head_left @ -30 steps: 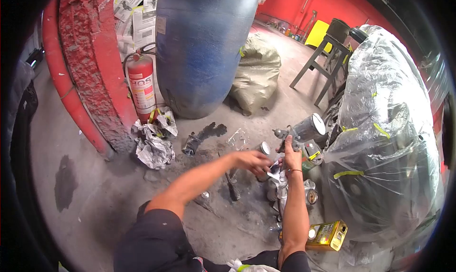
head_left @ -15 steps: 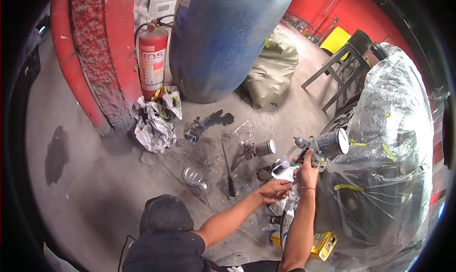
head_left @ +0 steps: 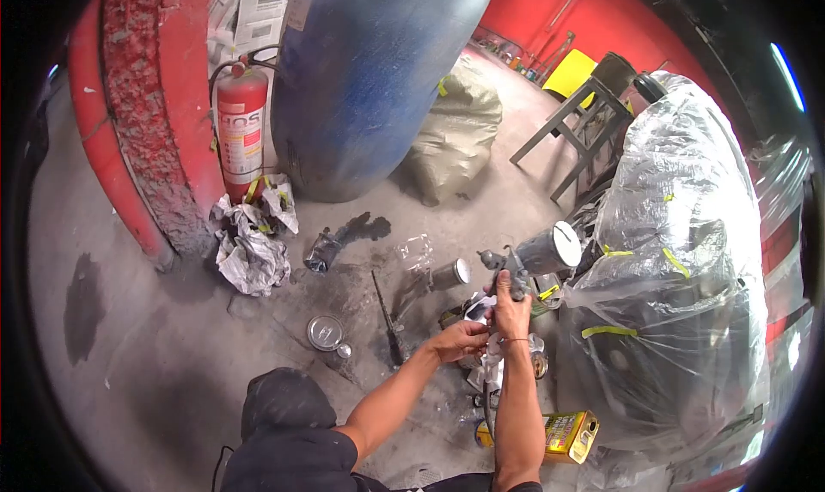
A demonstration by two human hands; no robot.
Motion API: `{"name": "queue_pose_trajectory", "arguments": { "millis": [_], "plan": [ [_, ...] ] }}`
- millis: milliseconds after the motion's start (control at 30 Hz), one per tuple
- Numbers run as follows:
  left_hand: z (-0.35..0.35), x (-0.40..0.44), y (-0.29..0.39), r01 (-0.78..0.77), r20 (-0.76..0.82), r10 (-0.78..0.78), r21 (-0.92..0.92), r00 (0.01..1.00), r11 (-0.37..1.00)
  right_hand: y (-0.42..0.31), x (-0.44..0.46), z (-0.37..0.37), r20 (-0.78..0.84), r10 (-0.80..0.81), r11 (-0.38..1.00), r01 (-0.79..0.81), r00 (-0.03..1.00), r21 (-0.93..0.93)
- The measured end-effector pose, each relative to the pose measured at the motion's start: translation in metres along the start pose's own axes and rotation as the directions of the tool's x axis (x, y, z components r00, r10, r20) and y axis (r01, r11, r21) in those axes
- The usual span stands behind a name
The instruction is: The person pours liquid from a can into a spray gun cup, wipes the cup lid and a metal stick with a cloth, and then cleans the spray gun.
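My right hand (head_left: 513, 313) is closed around the handle of a grey spray gun (head_left: 505, 273). The gun's cup (head_left: 548, 248), with a white round end, points up and to the right. Just left of the handle's base, my left hand (head_left: 461, 341) has its fingers pinched together; what lies between them is too small to make out. White paper (head_left: 486, 373) shows below and beside the hands. A dark hose (head_left: 487, 406) hangs down from the gun along my right forearm. Another spray gun with a cup (head_left: 450, 275) lies on the floor to the left.
On the floor are a round lid (head_left: 326, 333), a dark brush-like tool (head_left: 395, 342), crumpled paper (head_left: 251, 256) and a yellow can (head_left: 569, 436). Behind stand a fire extinguisher (head_left: 241, 135), a blue barrel (head_left: 361, 88) and a stool (head_left: 584, 127). A plastic-covered object (head_left: 670, 320) is at right.
My left hand, spread and blurred a second ago, has moved down to the gun handle's base and closed. The view has also shifted, and the lid on the floor has come into sight.
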State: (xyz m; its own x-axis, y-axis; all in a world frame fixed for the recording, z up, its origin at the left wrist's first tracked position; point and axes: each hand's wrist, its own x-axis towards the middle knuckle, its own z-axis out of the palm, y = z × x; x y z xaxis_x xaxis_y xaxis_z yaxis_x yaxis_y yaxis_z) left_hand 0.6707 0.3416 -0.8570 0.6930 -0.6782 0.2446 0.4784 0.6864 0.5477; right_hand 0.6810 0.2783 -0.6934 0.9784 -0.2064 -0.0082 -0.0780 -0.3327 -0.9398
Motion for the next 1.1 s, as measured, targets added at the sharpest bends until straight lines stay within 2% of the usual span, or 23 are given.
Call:
{"name": "queue_pose_trajectory", "arguments": {
  "millis": [100, 200, 267, 333, 367, 467, 700, 867, 967, 1000, 1033, 1067, 1100],
  "plan": [
    [0.004, -0.001, 0.002, -0.044, -0.112, 0.050, 0.053, 0.992, 0.998, 0.007, 0.007, 0.002, 0.009, -0.019, 1.000, 0.019, 1.000, -0.011],
    [0.006, -0.009, 0.010, -0.042, -0.049, 0.042, -0.005, 0.998, 0.999, 0.017, 0.013, 0.008, -0.053, 0.030, 1.000, -0.031, 0.998, -0.005],
    [-0.002, -0.005, 0.003, -0.030, -0.067, 0.031, 0.014, 0.997, 0.999, 0.008, 0.008, 0.004, -0.052, 0.099, 0.995, -0.098, 0.994, 0.036],
    [-0.004, -0.002, 0.003, -0.017, -0.063, 0.017, -0.010, 0.998, 1.000, 0.016, 0.014, 0.000, -0.065, 0.040, 0.999, -0.042, 0.997, -0.029],
    [-0.003, 0.000, 0.000, 0.000, -0.129, 0.003, 0.017, 0.992, 1.000, 0.020, 0.015, 0.000, -0.095, 0.036, 0.998, -0.041, 0.995, -0.048],
    [-0.011, -0.002, -0.001, 0.030, -0.036, -0.030, -0.001, 0.999, 1.000, 0.027, 0.021, -0.005, -0.118, 0.081, 0.994, -0.071, 0.990, 0.087],
    [-0.012, -0.004, -0.004, 0.020, -0.113, -0.022, -0.019, 0.993, 1.000, 0.030, 0.020, -0.002, -0.197, 0.102, 0.989, -0.078, 0.975, 0.126],
    [-0.022, 0.002, -0.009, 0.030, -0.272, -0.029, -0.001, 0.962, 1.000, 0.031, 0.021, -0.001, -0.169, 0.089, 0.987, -0.065, 0.981, 0.144],
    [-0.007, -0.003, 0.001, 0.036, -0.219, -0.043, -0.036, 0.975, 0.999, 0.011, 0.010, -0.001, -0.133, 0.072, 0.987, -0.051, 0.988, 0.153],
    [-0.004, -0.003, 0.004, 0.017, -0.199, -0.025, -0.044, 0.980, 0.999, 0.003, 0.006, -0.003, -0.105, 0.105, 0.993, -0.099, 0.989, 0.061],
    [-0.002, -0.004, 0.015, 0.025, -0.078, -0.027, -0.019, 0.997, 1.000, 0.009, 0.010, -0.005, -0.073, 0.056, 0.998, -0.056, 0.996, 0.003],
    [0.000, -0.009, 0.027, 0.028, -0.236, 0.014, 0.172, 0.972, 0.985, 0.019, 0.017, -0.006, -0.044, 0.011, 0.998, -0.013, 0.999, -0.054],
    [0.014, -0.011, 0.049, 0.060, -0.365, 0.079, 0.356, 0.928, 0.933, 0.037, 0.031, -0.005, -0.018, -0.104, 0.993, 0.103, 0.994, -0.054]
  ]
}}
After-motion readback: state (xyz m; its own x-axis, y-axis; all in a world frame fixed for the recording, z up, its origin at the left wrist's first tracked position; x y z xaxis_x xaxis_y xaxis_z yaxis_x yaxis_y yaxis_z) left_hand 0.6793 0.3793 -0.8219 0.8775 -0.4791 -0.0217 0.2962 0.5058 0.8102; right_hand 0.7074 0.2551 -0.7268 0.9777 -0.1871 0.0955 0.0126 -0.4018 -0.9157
